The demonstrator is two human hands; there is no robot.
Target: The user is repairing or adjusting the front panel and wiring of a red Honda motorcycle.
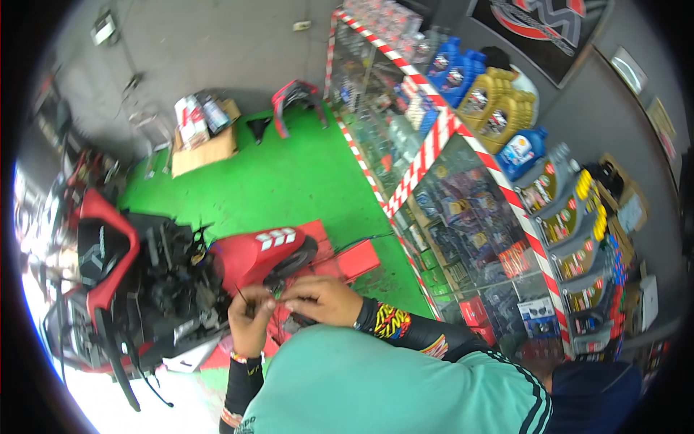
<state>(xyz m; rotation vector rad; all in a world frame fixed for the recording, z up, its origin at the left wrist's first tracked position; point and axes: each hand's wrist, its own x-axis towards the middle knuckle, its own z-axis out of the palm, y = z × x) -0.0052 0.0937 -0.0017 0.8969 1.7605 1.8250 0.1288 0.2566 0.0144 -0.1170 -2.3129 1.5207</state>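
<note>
A thin dark piece (240,292), blurred and too small to identify, juts from my left hand (250,320), fingers curled around it, lower centre-left of the frame; my right hand (322,296) bends its fingers close beside, its grip unclear.

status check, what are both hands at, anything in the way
Left hand and right hand close together, fingers bent. Anything held too small to tell. Red striped panel just beyond. Nothing plainly blocking the hands.
</note>
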